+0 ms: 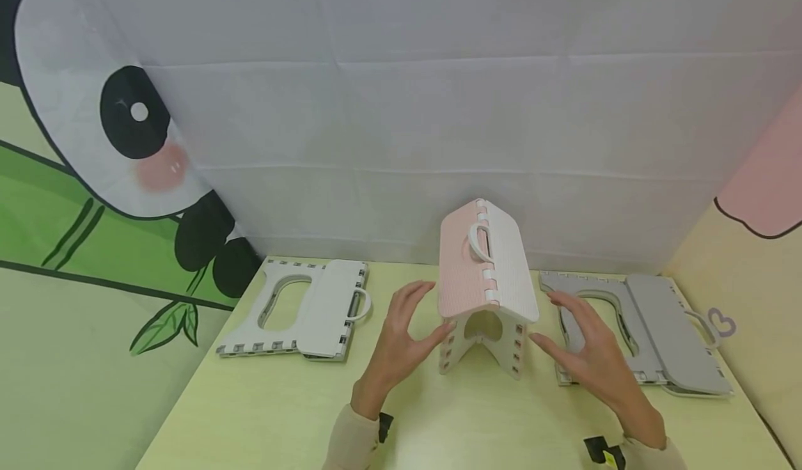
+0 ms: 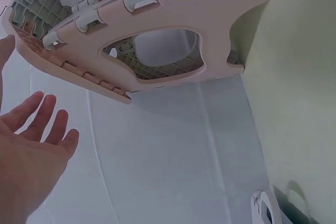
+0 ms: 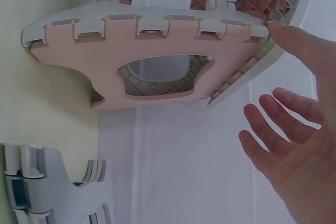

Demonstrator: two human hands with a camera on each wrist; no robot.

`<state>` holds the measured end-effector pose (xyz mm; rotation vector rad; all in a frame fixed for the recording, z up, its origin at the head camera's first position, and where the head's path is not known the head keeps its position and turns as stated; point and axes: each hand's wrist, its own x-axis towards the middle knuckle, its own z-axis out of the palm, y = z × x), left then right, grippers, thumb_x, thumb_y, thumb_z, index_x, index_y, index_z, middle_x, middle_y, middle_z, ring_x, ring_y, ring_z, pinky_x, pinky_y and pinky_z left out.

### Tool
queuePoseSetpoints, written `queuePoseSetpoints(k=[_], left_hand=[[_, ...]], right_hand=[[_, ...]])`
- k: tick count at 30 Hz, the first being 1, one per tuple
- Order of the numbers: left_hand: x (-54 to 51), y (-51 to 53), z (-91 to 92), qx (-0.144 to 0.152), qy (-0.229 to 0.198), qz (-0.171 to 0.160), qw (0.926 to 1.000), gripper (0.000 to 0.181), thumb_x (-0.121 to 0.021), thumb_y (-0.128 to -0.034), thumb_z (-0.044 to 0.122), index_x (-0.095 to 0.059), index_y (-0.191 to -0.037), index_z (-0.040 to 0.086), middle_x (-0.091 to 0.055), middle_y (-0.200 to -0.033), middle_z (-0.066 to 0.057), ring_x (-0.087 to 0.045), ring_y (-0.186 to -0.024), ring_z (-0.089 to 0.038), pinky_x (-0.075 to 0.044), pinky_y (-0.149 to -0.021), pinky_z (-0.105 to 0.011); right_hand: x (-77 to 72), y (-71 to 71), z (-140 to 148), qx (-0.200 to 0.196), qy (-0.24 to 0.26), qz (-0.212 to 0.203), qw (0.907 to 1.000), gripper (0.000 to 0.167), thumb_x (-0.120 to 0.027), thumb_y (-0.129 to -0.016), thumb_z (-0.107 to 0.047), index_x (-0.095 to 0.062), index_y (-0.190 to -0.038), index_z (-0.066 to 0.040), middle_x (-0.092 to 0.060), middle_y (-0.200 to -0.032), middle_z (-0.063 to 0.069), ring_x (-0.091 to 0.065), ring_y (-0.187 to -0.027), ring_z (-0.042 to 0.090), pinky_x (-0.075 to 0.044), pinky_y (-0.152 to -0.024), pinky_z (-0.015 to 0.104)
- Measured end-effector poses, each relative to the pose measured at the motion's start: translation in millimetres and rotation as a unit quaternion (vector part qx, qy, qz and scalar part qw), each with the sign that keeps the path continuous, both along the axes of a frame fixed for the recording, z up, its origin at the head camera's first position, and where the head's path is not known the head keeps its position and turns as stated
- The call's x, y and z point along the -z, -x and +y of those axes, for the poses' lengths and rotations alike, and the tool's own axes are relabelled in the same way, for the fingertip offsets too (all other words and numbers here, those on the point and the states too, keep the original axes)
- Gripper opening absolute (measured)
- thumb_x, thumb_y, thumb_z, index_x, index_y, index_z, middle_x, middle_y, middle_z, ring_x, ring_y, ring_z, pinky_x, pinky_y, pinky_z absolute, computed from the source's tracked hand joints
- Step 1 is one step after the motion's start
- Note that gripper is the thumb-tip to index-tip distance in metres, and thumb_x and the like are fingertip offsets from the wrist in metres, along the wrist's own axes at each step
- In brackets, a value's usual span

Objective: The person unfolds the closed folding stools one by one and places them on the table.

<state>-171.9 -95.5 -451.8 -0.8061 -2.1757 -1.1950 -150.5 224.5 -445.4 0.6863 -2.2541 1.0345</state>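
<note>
A pink and white folding step stool (image 1: pixel 460 268) stands half folded on the table in the head view, its top peaked like a roof with a white loop handle (image 1: pixel 479 242) on the ridge. My left hand (image 1: pixel 401 345) is at its left side, fingers spread and thumb near the lower edge of the pink half. On the other side is my right hand (image 1: pixel 592 358), its fingers apart and holding nothing. In the right wrist view the right thumb lies at the edge of the stool (image 3: pixel 79 51); whether it touches I cannot tell. The left wrist view shows the left fingers (image 2: pixel 44 119) clear of the stool.
Flat on the table (image 1: pixel 276 414) lies a folded white step stool (image 1: pixel 322 310) at the left. A folded grey step stool (image 1: pixel 670 331) lies at the right, partly behind my right hand. A pale cloth backdrop (image 1: pixel 401 122) hangs behind the table.
</note>
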Motion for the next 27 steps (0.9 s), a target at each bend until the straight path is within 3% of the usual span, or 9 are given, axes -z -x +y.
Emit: queuePoseSetpoints(k=[6, 15, 27], left_hand=[[-8.4, 2.1, 5.0, 0.021, -0.01, 0.03, 0.9993, 0.062, -0.085, -0.0856, 0.01, -0.058, -0.14, 0.002, -0.055, -0.14, -0.011, -0.05, -0.13, -0.028, -0.048, -0.107, -0.043], [-14.8, 2.1, 11.1, 0.029, -0.019, 0.054, 0.9979, 0.054, -0.085, -0.084, 0.005, -0.063, -0.133, 0.001, -0.059, -0.134, -0.011, -0.052, -0.122, -0.028, -0.052, -0.1, -0.038], [-21.4, 0.7, 20.9, 0.057, -0.018, 0.05, 0.997, 0.047, -0.082, -0.0877, 0.006, -0.066, -0.131, 0.004, -0.059, -0.134, -0.01, -0.052, -0.125, -0.027, -0.054, -0.099, -0.037]], right_hand=[[-9.3, -0.9, -1.8, -0.009, -0.001, 0.018, 0.9998, 0.085, -0.092, -0.064, 0.003, -0.057, -0.141, -0.001, -0.061, -0.136, 0.017, -0.053, -0.128, 0.016, -0.033, -0.109, 0.011], [-18.2, -2.0, -6.2, -0.027, -0.002, 0.018, 0.9995, 0.08, -0.09, -0.068, 0.003, -0.058, -0.141, -0.002, -0.06, -0.136, 0.018, -0.049, -0.134, 0.011, -0.033, -0.112, 0.015], [-28.3, -0.7, -19.8, -0.055, -0.017, 0.01, 0.9983, 0.068, -0.088, -0.076, -0.002, -0.06, -0.138, -0.001, -0.059, -0.137, 0.017, -0.051, -0.133, 0.016, -0.035, -0.112, 0.015]])
